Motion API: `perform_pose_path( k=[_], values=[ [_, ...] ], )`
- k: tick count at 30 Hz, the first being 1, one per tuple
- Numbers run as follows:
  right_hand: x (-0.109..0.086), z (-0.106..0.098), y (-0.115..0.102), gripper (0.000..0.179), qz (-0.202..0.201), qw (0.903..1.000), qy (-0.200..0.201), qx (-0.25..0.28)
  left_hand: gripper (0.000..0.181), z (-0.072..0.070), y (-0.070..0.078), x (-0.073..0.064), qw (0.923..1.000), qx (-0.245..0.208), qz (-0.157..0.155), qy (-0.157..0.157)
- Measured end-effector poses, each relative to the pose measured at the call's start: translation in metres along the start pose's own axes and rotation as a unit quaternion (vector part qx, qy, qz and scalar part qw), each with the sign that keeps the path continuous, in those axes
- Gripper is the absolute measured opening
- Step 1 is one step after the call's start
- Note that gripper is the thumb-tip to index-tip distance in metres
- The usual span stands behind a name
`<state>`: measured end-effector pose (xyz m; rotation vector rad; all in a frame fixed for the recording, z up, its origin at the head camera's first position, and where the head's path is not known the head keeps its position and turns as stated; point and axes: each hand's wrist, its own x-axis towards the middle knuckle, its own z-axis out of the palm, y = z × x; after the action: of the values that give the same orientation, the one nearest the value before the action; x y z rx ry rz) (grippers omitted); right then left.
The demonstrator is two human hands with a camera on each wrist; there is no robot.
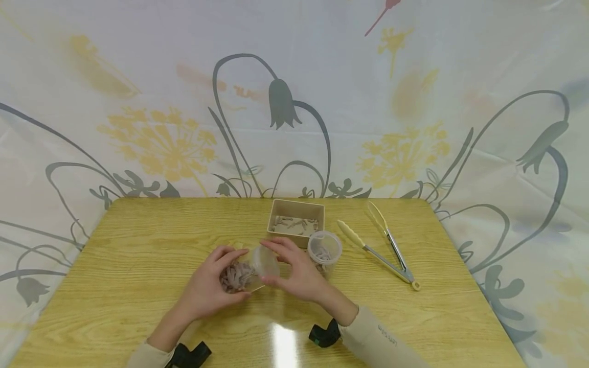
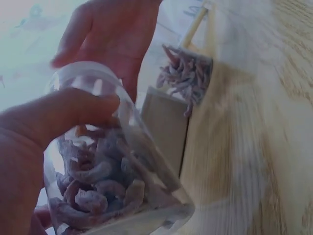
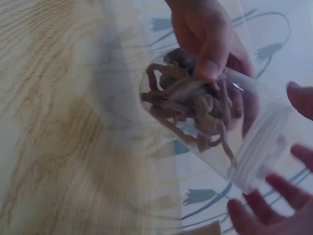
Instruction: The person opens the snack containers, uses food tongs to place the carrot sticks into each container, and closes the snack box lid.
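Observation:
My left hand (image 1: 209,286) grips a clear plastic jar (image 3: 186,112) round its body, thumb on one side and fingers on the other. Inside lie many greyish-brown, curled strips (image 2: 98,181), bunched toward its base. The jar is tilted, its translucent, ridged lid end (image 1: 266,261) pointing toward my right hand (image 1: 299,271). That hand's fingers are spread around this end; in the right wrist view the thumb stands off from it while other fingertips (image 3: 252,196) are right at the rim.
Behind the hands stands a beige rectangular box (image 1: 296,225) with a few strips on its floor. A second clear jar (image 1: 324,250) with strips is beside my right hand. Spread tongs (image 1: 391,255) with cream tips lie to the right on the wooden table (image 1: 152,245). A patterned curtain (image 1: 294,153) hangs behind.

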<state>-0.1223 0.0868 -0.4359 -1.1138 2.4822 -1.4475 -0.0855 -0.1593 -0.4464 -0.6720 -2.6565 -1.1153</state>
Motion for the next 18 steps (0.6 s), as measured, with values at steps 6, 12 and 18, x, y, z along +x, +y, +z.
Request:
perform_pose_path(
  k=[6, 12, 18],
  values=[
    [0.0003, -0.0076, 0.0, 0.069, -0.1, 0.9935, -0.055, 0.001, 0.08, -0.0046, -0.0064, -0.0018, 0.9976, -0.057, -0.002, -0.038],
    [0.0013, -0.0078, 0.0009, 0.069, -0.107, 0.9928, -0.052, -0.001, 0.081, -0.0039, -0.0052, -0.0029, 0.9972, -0.06, 0.004, -0.045],
    [0.001, -0.0062, 0.0004, 0.068, -0.094, 0.9941, -0.032, -0.043, 0.082, 0.0015, -0.002, -0.0024, 0.9996, -0.021, 0.003, -0.018]
  ],
)
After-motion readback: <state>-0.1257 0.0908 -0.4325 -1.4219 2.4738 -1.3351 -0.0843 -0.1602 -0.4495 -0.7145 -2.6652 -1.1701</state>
